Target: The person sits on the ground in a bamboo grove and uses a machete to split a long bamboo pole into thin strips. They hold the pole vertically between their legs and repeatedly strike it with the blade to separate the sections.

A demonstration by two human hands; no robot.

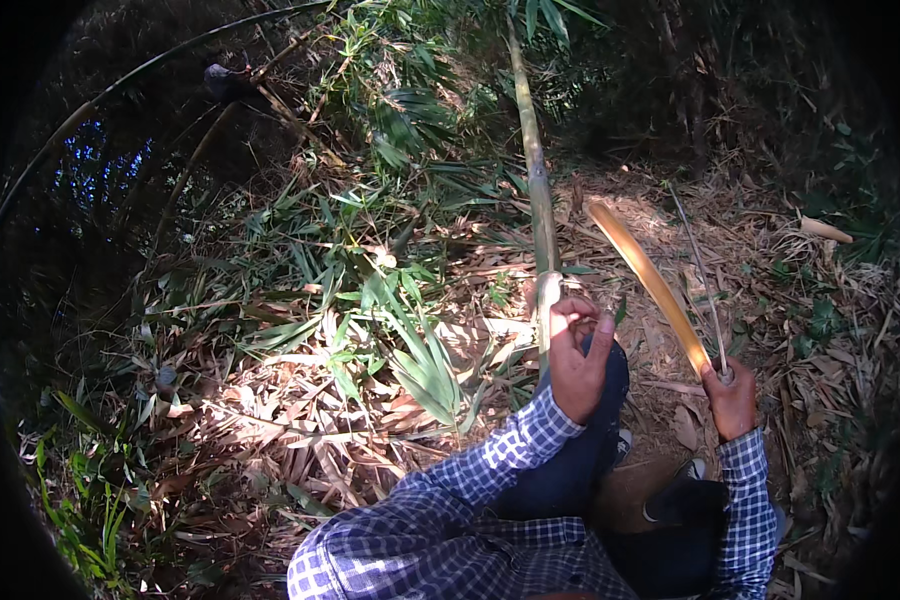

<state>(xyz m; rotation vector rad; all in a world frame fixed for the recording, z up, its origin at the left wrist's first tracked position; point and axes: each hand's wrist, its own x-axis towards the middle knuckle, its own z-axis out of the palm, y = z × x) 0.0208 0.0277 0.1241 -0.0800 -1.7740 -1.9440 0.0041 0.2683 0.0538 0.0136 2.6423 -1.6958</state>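
Note:
My right hand [734, 402] is closed at the right. From its grip a long thin rod or blade [698, 255], seen narrow, runs up and away. A curved yellow-brown strip [652, 280] slants up to the left from the same hand, and the far ends of the two stand apart. My left hand [582, 362] is above my bent knee, fingers loosely curled and thumb apart, with nothing visible in it. Just beyond it, a green bamboo pole [535, 180] leans toward me, its near part pale by my fingers. Whether the hand touches the pole is unclear.
Dry leaves and husks [340, 450] cover the ground. Green bamboo leaves [425, 375] lie left of the pole. A long bent stem [120, 85] arches at the upper left. A pale husk piece [825, 231] lies at the far right. Dense growth stands behind.

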